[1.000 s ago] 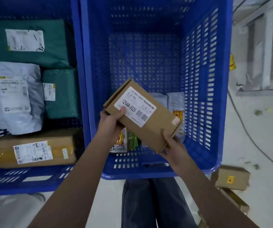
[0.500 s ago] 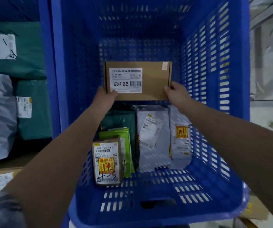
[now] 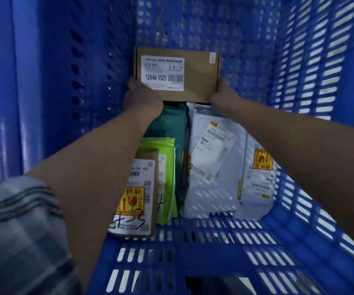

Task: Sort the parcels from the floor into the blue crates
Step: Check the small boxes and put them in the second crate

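Bare crate floor is exposed only along the left wall of the blue crate [image 3: 65, 86] and at lower centre of frame. Centre and right are blocked by the grey mailers [image 3: 212, 167], green mailer [image 3: 167, 120] and labelled box [image 3: 137, 199]. The cardboard box [image 3: 197, 81] occupies the far end, upper centre.

One blue crate [image 3: 299, 86] holds six parcels: two cardboard boxes, one labelled 12V4A-5525 [image 3: 195, 81] and one with a fragile sticker [image 3: 148, 199]; two grey poly mailers [image 3: 212, 167] [image 3: 257, 188]; one green mailer [image 3: 169, 122]; and one lime-green mailer [image 3: 165, 167]. Two hands [image 3: 142, 96] [image 3: 223, 92] are in view.
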